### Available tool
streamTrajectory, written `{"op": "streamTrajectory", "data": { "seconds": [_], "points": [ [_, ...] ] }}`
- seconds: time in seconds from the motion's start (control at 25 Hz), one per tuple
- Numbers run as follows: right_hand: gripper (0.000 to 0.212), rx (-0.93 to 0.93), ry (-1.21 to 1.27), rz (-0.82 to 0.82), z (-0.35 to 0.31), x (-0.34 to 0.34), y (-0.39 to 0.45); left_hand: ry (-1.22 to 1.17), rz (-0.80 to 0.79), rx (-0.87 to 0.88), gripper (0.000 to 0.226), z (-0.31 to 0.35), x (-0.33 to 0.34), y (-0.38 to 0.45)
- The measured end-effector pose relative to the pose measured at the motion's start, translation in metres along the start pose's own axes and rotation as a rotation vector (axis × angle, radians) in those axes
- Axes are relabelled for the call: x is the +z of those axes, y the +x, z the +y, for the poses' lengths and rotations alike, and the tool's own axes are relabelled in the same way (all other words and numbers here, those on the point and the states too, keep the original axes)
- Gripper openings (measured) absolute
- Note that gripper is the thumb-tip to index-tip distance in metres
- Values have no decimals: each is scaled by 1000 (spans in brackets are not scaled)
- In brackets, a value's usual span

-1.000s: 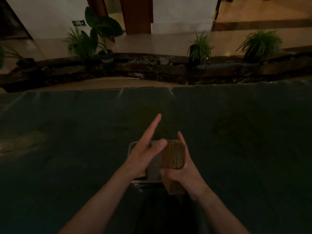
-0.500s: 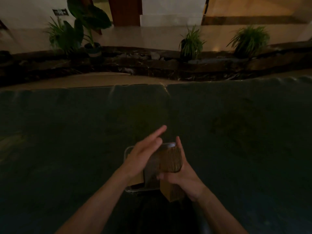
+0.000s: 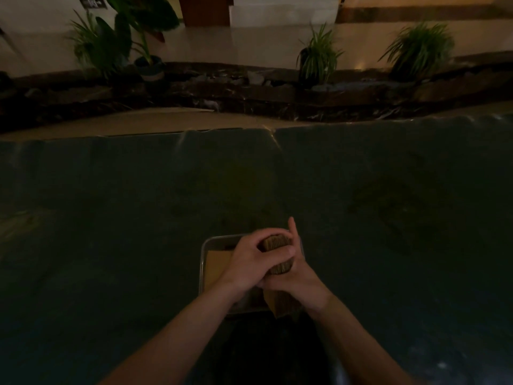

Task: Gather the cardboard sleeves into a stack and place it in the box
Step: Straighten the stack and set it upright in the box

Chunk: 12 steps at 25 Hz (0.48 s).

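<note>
Two hands at work over a wide desk (image 3: pixel 388 245) under a dark green cloth, dimly lit, with a raised bed of potted green plants (image 3: pixel 319 56) well behind it. Near the front edge of the desk, a shallow clear plastic box with rounded corners (image 3: pixel 204 262), open at the top, with one flat brown cardboard piece (image 3: pixel 215 266) lying inside on its left part. Above the right part of this box, a thick brown stack of ribbed cardboard sleeves (image 3: pixel 277 243), held on edge and pressed from both sides; its lower corner sticks out below the wrists, over the near rim of the box. Left hand (image 3: pixel 249 262) folded over the top and left face of the stack, fingers curled and gripping it. Right hand (image 3: pixel 299 279) against the right face, fingers also closed on the stack, except one finger pointing up. Probably squeezed like this to keep the loose sleeves aligned and together while lowering. Cannot tell whether the stack already touches the bottom of the box. Not yet released, so the placing step seems nearly done but unfinished.
</note>
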State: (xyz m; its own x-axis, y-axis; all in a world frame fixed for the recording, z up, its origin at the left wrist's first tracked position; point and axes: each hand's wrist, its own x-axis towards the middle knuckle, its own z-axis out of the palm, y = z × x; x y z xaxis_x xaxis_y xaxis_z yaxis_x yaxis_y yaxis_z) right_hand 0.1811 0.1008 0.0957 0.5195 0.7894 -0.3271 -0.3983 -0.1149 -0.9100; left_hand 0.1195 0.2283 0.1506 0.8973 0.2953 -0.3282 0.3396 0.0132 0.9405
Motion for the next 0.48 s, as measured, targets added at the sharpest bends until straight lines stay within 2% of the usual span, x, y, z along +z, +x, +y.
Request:
{"op": "streamTrajectory", "data": {
  "seconds": [0.12,0.2,0.28,0.36,0.4,0.48],
  "points": [
    [132,27,86,29,-1,-1,-2,93,-12,72,21,4,6,7],
    [121,51,191,11,-5,-4,-8,134,-22,118,21,6,8,11],
    [97,67,456,4,-7,-5,-18,155,33,185,19,10,5,15],
    [75,118,817,78,0,-4,-21,204,188,311,19,15,5,17],
    [71,170,970,136,4,-1,-20,235,249,379,21,15,9,16],
    [70,272,1145,232,8,5,-18,329,276,468,24,7,23,10]
  ]
}}
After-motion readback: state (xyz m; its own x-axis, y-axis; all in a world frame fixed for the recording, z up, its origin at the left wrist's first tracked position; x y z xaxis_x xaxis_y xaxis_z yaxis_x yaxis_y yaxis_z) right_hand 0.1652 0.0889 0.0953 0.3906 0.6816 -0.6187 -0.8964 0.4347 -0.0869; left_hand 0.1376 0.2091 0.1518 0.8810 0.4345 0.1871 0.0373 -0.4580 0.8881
